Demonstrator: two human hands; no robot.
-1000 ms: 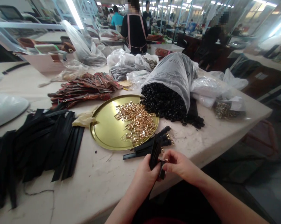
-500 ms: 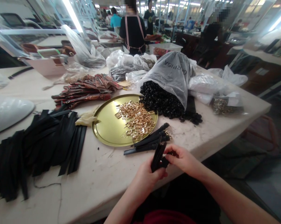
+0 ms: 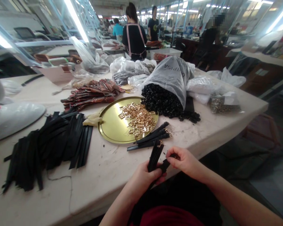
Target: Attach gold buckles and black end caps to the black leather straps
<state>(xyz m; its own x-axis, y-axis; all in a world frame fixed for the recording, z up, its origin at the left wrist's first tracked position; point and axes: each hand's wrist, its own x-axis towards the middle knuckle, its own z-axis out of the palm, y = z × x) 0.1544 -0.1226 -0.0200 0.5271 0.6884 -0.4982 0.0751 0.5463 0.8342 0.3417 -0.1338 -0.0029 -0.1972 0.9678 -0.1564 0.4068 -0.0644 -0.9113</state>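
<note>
I see from afar left hand (image 3: 152,174) curled round black straps (image 3: 154,157), likely steadying them, right hand (image 3: 185,160) pinching a black piece (image 3: 165,164), gold tray (image 3: 112,124) farther left, probably for reach.

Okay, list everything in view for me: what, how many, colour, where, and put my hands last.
Table: one, pale, beneath everything nearby
Tray: one, gold, mid-table
Buckles: many, gold, tray's right side
Loose strips: pile, black, left
Fitted strips: several, black, tray's near edge
Reddish pieces: stack, brown-red, behind tray
Yellowish wrap: one, tray's left edge
Printed bag: one, translucent, behind tray
Small parts: many, black, spilling from bag
Other bags: several, clear or whitish, back and right
Co-workers: at least four, dark or blue tops, background
Held strips: several, black, near edge
Left hand: one, gripping held strips
Right hand: one, pinching a dark piece
</note>
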